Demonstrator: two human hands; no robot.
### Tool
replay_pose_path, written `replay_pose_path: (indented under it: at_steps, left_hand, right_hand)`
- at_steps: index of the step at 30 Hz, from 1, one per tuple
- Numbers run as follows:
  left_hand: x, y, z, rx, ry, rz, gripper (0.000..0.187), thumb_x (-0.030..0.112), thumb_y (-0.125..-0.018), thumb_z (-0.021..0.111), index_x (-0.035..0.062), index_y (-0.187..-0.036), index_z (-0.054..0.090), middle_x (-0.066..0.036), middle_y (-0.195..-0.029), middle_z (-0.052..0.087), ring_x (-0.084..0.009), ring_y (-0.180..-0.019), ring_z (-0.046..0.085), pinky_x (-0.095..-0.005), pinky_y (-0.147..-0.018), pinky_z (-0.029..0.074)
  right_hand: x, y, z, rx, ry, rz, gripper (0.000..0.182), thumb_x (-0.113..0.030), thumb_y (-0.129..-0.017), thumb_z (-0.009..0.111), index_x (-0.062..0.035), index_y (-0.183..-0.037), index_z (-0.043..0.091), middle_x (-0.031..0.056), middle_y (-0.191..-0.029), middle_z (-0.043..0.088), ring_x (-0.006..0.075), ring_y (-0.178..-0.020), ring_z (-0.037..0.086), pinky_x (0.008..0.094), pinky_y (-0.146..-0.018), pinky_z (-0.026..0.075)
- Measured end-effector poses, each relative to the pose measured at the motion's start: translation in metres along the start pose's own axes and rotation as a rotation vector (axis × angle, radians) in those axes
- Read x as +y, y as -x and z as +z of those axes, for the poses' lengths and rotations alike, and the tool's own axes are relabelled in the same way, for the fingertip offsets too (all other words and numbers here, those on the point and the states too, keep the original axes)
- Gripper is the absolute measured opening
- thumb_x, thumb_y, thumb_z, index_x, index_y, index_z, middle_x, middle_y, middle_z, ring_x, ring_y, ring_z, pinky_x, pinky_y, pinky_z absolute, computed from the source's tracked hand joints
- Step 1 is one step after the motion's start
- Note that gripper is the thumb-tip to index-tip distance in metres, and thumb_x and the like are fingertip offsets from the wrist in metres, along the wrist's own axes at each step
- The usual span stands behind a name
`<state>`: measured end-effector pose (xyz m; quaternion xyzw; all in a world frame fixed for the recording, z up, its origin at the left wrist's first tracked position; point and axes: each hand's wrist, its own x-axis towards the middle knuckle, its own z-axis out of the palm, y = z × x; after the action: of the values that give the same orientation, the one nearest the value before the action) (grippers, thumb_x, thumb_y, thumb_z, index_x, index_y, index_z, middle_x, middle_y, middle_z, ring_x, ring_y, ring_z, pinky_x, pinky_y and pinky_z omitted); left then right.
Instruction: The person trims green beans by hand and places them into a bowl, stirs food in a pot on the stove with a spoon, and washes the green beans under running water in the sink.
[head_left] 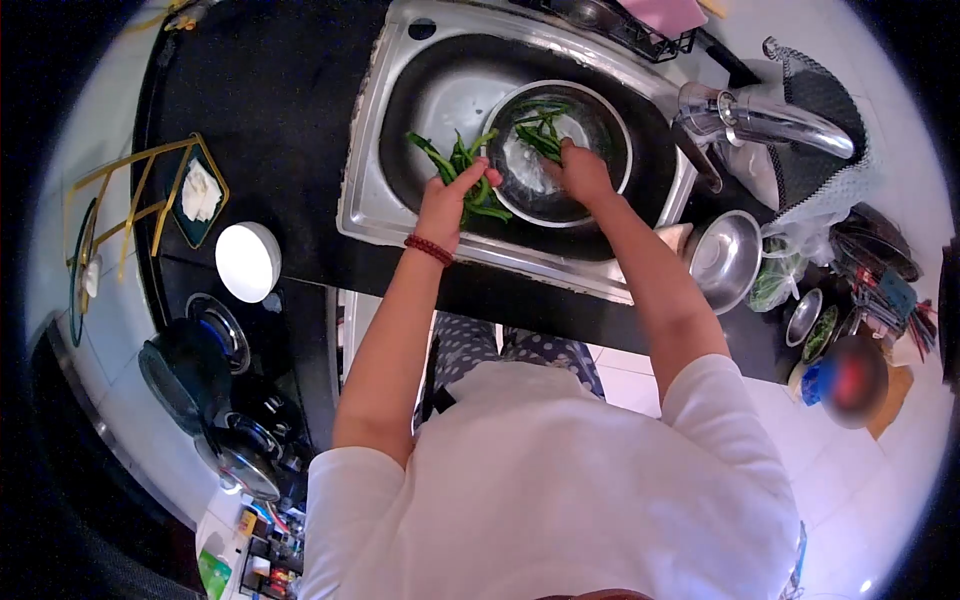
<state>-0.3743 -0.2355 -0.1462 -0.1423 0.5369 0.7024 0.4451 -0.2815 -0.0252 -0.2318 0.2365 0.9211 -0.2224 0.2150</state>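
Over the left half of the sink (362, 200), my left hand (462, 192) is closed around a bunch of long green chili peppers (462, 158), which stick out on both sides of the fingers. A round metal bowl (627, 165) with water in it sits in the basin, just right of that bunch. My right hand (583, 176) reaches into the bowl, its fingers closed on more green chili peppers (540, 138) at the water. The fingertips of the right hand are partly hidden. A red beaded bracelet (430, 249) circles my left wrist.
A chrome faucet (765, 118) stands at the sink's right. Beyond it are a metal bowl (724, 262) and bagged greens (772, 280). Left on the black counter are a white bowl (248, 262) and a gold-framed rack (160, 190); a stove with a dark pan (178, 375) lies below them.
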Motion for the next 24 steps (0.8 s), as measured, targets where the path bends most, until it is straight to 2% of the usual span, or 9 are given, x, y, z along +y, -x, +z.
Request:
replay_pose_path:
  at_steps: [5, 8, 9, 12, 13, 16, 17, 21, 24]
  left_hand:
    - [-0.006, -0.003, 0.007, -0.002, -0.005, -0.073, 0.018, 0.020, -0.087, 0.064, 0.0018, -0.087, 0.064, -0.007, -0.081, 0.066, -0.0156, -0.075, 0.063, -0.0286, -0.071, 0.050]
    - [-0.012, -0.005, 0.007, 0.023, -0.027, -0.106, 0.019, 0.024, -0.086, 0.068, 0.0062, -0.091, 0.064, -0.003, -0.081, 0.064, -0.0164, -0.076, 0.064, -0.0313, -0.071, 0.051]
    - [-0.014, -0.005, 0.006, 0.036, -0.023, -0.125, 0.019, 0.023, -0.085, 0.068, 0.0060, -0.092, 0.063, -0.004, -0.081, 0.065, -0.0167, -0.076, 0.064, -0.0313, -0.071, 0.051]
    - [-0.018, -0.005, 0.006, 0.033, -0.024, -0.125, 0.019, 0.021, -0.086, 0.068, 0.0051, -0.095, 0.063, -0.005, -0.083, 0.066, -0.0173, -0.078, 0.065, -0.0315, -0.073, 0.052]
    - [-0.019, -0.005, 0.005, 0.025, -0.029, -0.117, 0.020, 0.020, -0.086, 0.068, 0.0047, -0.096, 0.062, -0.006, -0.084, 0.066, -0.0175, -0.079, 0.065, -0.0317, -0.074, 0.052]
    - [-0.023, -0.007, 0.002, -0.002, -0.043, -0.100, 0.020, 0.018, -0.086, 0.068, 0.0037, -0.099, 0.062, -0.008, -0.088, 0.067, -0.0177, -0.082, 0.065, -0.0315, -0.076, 0.051]
    - [-0.024, -0.007, 0.002, 0.002, -0.047, -0.093, 0.019, 0.017, -0.085, 0.068, 0.0036, -0.098, 0.061, -0.008, -0.088, 0.068, -0.0176, -0.082, 0.065, -0.0312, -0.076, 0.051]
    - [-0.024, -0.013, 0.004, -0.005, -0.081, -0.055, 0.019, 0.014, -0.084, 0.068, 0.0033, -0.098, 0.061, -0.008, -0.089, 0.068, -0.0167, -0.081, 0.064, -0.0298, -0.078, 0.050]
    - [-0.023, -0.027, 0.013, -0.016, -0.081, -0.072, 0.019, 0.012, -0.082, 0.069, 0.0029, -0.097, 0.061, -0.007, -0.088, 0.067, -0.0158, -0.082, 0.063, -0.0287, -0.078, 0.049]
  right_hand:
    - [-0.016, 0.013, -0.029, 0.017, -0.046, 0.102, 0.063, -0.060, -0.087, 0.047, 0.0014, -0.097, 0.061, 0.0233, -0.087, 0.066, 0.0371, -0.085, 0.065, 0.0481, -0.073, 0.052]
    - [-0.024, 0.004, -0.038, -0.027, -0.099, 0.255, 0.067, -0.062, -0.086, 0.047, 0.0021, -0.098, 0.062, 0.0230, -0.086, 0.066, 0.0377, -0.086, 0.065, 0.0470, -0.077, 0.052]
    - [-0.018, -0.004, -0.030, -0.051, -0.131, 0.312, 0.072, -0.064, -0.083, 0.051, 0.0036, -0.107, 0.058, 0.0241, -0.093, 0.065, 0.0377, -0.091, 0.064, 0.0457, -0.081, 0.051]
    - [-0.007, -0.008, 0.015, 0.266, -0.072, 0.207, 0.074, -0.059, -0.079, 0.061, 0.0046, -0.114, 0.051, 0.0263, -0.100, 0.062, 0.0362, -0.099, 0.062, 0.0447, -0.085, 0.050]
    - [-0.001, -0.010, 0.030, 0.241, -0.135, 0.129, 0.075, -0.048, -0.077, 0.069, 0.0040, -0.124, 0.042, 0.0284, -0.109, 0.059, 0.0402, -0.106, 0.057, 0.0439, -0.088, 0.047]
    - [0.009, -0.028, 0.064, 0.042, -0.431, 0.161, 0.066, -0.035, -0.076, 0.072, 0.0047, -0.122, 0.044, 0.0277, -0.112, 0.059, 0.0397, -0.108, 0.056, 0.0421, -0.089, 0.046]
    - [0.012, -0.030, 0.066, 0.042, -0.492, 0.224, 0.059, -0.029, -0.077, 0.072, 0.0042, -0.119, 0.046, 0.0265, -0.110, 0.060, 0.0394, -0.106, 0.057, 0.0435, -0.090, 0.046]
    - [0.020, -0.031, 0.045, -0.013, -0.853, 0.174, 0.054, -0.025, -0.081, 0.069, 0.0024, -0.122, 0.047, 0.0218, -0.117, 0.060, 0.0343, -0.109, 0.057, 0.0384, -0.094, 0.043]
    - [0.021, -0.010, 0.036, 0.078, -1.038, 0.026, 0.050, -0.023, -0.083, 0.067, 0.0001, -0.123, 0.047, 0.0192, -0.118, 0.060, 0.0303, -0.110, 0.057, 0.0365, -0.095, 0.041]
